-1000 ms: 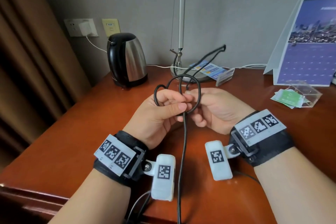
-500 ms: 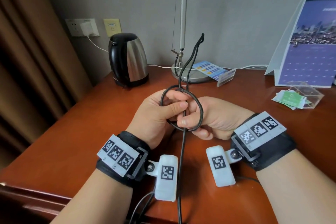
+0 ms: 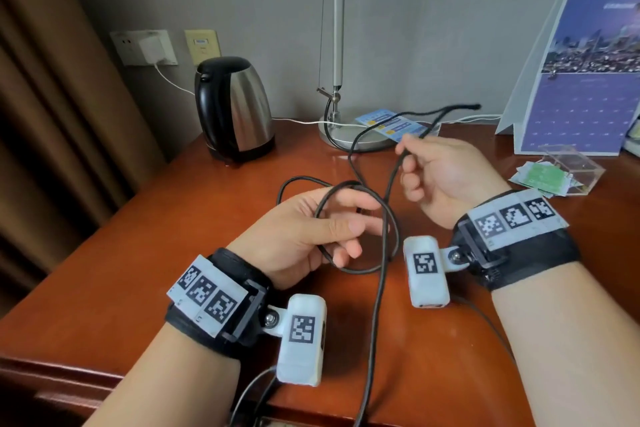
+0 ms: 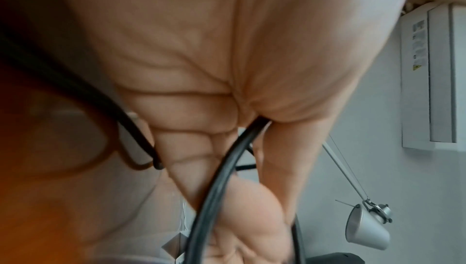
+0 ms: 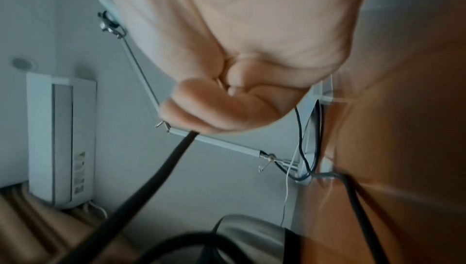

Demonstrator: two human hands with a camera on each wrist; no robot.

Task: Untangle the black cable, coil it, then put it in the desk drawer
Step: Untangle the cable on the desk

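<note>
Both hands are held above the brown wooden surface (image 3: 145, 253), forearms reaching in from the near edge, each wrist wrapped in a black band with printed markers. The left hand (image 3: 304, 232) is kept low and near the middle, thumb laid forward and fingers curled; a loop of the black cable (image 3: 381, 253) is threaded around those fingers and gripped there. In the left wrist view the cable (image 4: 221, 184) is seen emerging from the fold between thumb and palm and running down across the fingers. The right hand (image 3: 446, 173) is raised higher and further back, to the right of the left hand, its fingers closed into a loose fist. A strand of the cable is pinched at the fingertips (image 3: 403, 149); in the right wrist view the strand (image 5: 161, 170) is seen leaving the closed fingers downward.

From the right hand the cable's free end is carried out toward the back right, blurred, so its tip cannot be made out. A long strand hangs down past the near edge of the surface and is cut off by the frame. How the loops cross one another behind the left fingers is hidden. The desk drawer is not seen in any view.

A kettle (image 3: 235, 107), a lamp base (image 3: 346, 139) and a standing calendar (image 3: 581, 80) are ranged along the back.
</note>
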